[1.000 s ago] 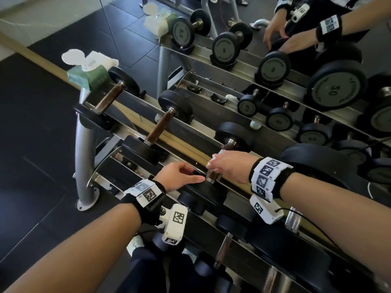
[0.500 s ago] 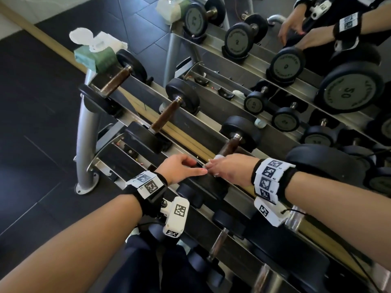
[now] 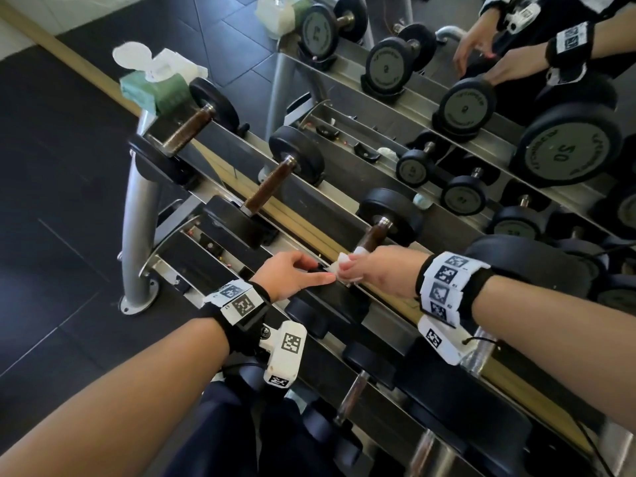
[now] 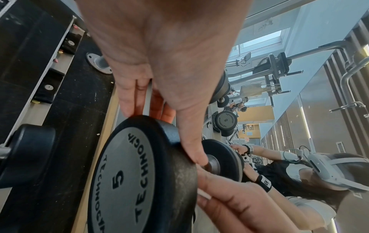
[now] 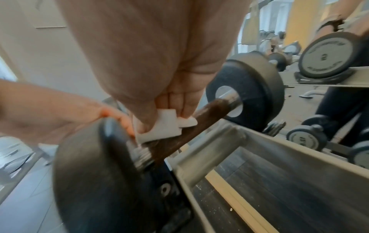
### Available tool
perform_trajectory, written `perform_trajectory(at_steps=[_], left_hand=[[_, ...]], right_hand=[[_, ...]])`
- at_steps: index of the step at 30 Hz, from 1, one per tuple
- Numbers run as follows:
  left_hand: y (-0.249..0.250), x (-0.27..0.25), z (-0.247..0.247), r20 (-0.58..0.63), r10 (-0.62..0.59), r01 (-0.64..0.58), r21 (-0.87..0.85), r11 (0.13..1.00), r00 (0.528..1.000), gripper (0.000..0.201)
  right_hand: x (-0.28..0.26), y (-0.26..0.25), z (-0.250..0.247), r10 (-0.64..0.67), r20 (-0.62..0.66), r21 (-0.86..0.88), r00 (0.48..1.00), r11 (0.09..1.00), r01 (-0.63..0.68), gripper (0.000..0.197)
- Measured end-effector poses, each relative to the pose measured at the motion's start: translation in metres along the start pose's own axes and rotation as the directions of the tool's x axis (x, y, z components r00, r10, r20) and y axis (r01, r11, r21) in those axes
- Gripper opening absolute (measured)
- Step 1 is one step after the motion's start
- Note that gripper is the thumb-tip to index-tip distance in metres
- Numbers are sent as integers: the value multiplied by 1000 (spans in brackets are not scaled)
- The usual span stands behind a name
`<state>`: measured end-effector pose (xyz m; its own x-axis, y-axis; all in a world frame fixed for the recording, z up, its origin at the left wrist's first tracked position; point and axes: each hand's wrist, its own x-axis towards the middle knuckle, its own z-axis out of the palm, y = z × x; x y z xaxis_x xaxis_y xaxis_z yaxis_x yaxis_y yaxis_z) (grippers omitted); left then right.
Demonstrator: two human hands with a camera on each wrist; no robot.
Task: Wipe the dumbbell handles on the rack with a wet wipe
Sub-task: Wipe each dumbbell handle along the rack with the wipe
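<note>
Gripping the weight [image 4: 129, 173] in our left hand [image 3: 292, 273] to steady it, we pinch the wipe [image 5: 159, 126] against the handle [image 5: 207, 112] with our right hand [image 3: 382, 270].

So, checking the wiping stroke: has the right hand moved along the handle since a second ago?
Yes. The right hand, gripping the wet wipe, has slid down the handle, away from the far weight; more bare handle shows.

Right hand [image 5: 159, 63] pinches wet wipe [image 5: 159, 127]; wipe touches brown dumbbell handle [image 5: 209, 109]
</note>
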<state>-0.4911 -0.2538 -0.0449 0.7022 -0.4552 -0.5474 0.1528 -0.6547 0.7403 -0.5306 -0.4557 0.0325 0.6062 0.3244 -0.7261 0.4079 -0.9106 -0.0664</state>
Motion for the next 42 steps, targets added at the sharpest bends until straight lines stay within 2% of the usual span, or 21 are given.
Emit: perform_trajectory(at_steps=[2,5,8,11,13,16,19,22,24,27,28,30,32,34,36,39,42], left_hand=[[-1,0,0,7,-9,9,-21,1000,1000,53],[-1,0,0,13,-11,11,-27,1000,1000,53],[0,0,0,13,-6,7,-21,1000,1000,53],[0,0,0,14,-5,5,-12,1000,1000,53],[0,0,0,10,-5,5,-5,1000,1000,52],[0,1,0,18,-5,5,-8,1000,1000,52],[0,1,0,30,-2,3,-21,1000,1000,52],[0,3,0,21,-2,3,-27,1000,1000,51],[0,4,0,17,1,0,-30,1000,1000,50],[-1,5,1,24,4,-3,-32,999,1000,47],[-1,5,0,29,4,-3,-28,1000,1000,45],[0,5,-2,46,4,-3,-19,1000,999,43],[1,6,-5,71,10,-10,-3,1000,997,42],[2,7,-8,99,20,-21,9,1000,995,42],[5,7,-11,134,25,-28,18,999,991,39],[11,9,-16,204,22,-31,38,999,979,36],[16,12,-21,253,2,-14,42,999,968,45]], right_hand=[[-7,18,-3,69,-122,90,990,994,-58,51],[-11,40,-6,176,-199,75,964,984,-165,63],[-8,39,1,185,-216,74,959,982,-172,71],[-9,24,15,83,-116,102,990,992,-71,74],[-9,15,21,24,-22,22,999,999,-23,79],[-13,17,17,74,-41,15,996,997,-74,83],[-18,30,6,187,-162,69,969,982,-178,71],[-16,36,2,239,-136,47,962,971,-234,69],[-17,31,3,215,-118,28,970,977,-213,68],[-20,16,11,97,-53,29,994,995,-96,63],[-21,12,14,82,-53,85,995,993,-77,57],[-26,8,15,156,-110,304,982,946,-116,44],[-34,9,14,304,-218,500,927,851,-161,35],[-43,12,15,455,-265,640,850,742,-198,32],[-48,12,21,597,-229,772,769,592,-230,30],[-46,8,37,774,-151,890,615,377,-255,28],[-34,2,52,885,-131,953,446,236,-190,28]])
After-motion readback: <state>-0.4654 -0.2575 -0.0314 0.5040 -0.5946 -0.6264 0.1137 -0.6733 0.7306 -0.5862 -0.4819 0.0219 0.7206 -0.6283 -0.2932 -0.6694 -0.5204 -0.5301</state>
